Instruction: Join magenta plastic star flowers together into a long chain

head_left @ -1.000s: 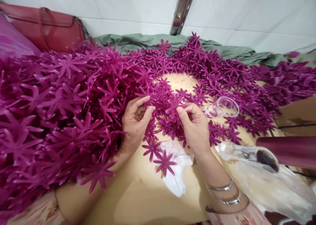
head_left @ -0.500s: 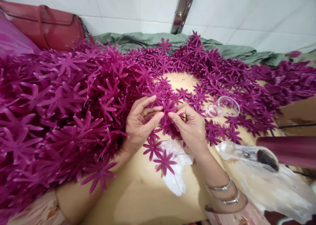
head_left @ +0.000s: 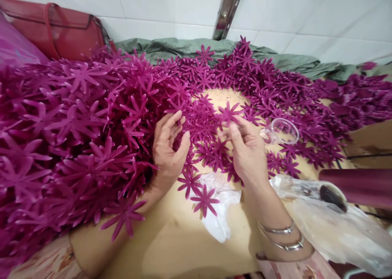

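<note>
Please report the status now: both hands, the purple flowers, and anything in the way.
Left hand open, beside large flower heap. Right hand at one purple flower, grip unclear. Clear plastic item close beside right hand, not between the hands.

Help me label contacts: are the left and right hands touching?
Apart. The head view shows a plain gap between the left hand and right hand, with purple flower-shaped pieces visible in it.
</note>
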The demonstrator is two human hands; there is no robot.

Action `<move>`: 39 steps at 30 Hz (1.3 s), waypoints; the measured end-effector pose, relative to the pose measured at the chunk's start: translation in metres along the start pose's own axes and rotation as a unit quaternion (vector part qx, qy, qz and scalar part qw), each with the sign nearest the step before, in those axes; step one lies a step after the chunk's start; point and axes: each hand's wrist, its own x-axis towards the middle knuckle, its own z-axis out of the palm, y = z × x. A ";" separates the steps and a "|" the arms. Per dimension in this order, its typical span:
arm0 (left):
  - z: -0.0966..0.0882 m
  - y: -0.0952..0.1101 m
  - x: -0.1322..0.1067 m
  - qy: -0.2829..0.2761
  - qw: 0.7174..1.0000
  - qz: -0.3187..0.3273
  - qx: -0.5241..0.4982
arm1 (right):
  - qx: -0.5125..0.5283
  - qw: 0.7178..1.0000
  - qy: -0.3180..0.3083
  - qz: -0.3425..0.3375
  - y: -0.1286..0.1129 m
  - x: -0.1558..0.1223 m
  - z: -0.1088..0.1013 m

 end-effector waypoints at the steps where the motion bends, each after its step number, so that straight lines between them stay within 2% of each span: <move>1: 0.000 0.001 0.000 0.000 1.000 0.009 0.001 | 0.005 0.999 -0.040 -0.012 -0.001 -0.001 0.001; 3: -0.001 0.003 -0.002 0.003 0.999 0.039 0.008 | -0.014 0.995 -0.082 -0.051 -0.004 -0.003 0.002; 4: -0.002 0.004 -0.002 0.005 0.998 0.054 0.017 | -0.032 0.994 -0.080 -0.069 -0.005 -0.004 0.002; 8: -0.005 0.008 -0.005 0.008 0.996 0.079 0.049 | -0.100 0.993 -0.017 -0.061 -0.003 -0.002 -0.006; 10: -0.004 0.009 -0.006 0.006 0.996 0.076 0.049 | -0.138 0.989 -0.035 -0.040 0.002 0.002 -0.012; 13: -0.004 0.010 -0.007 -0.005 0.996 0.072 0.046 | -0.199 0.973 -0.117 -0.003 0.013 0.006 -0.019; 15: -0.004 0.010 -0.007 -0.026 0.997 0.068 0.040 | -0.216 0.965 -0.145 0.012 0.018 0.007 -0.021; 20: -0.004 0.010 -0.008 -0.073 0.996 0.033 0.029 | -0.210 0.967 -0.145 0.009 0.021 0.007 -0.023; 29: -0.003 0.010 -0.006 -0.060 0.998 0.013 0.026 | -0.251 0.948 -0.196 -0.019 0.015 0.011 -0.031; 35: -0.003 0.009 -0.006 -0.060 0.998 -0.004 0.006 | -0.219 0.964 -0.148 0.000 0.010 0.013 -0.034; 39: -0.001 0.009 -0.005 -0.056 0.998 -0.017 -0.016 | -0.096 0.994 -0.059 0.000 0.001 0.011 -0.027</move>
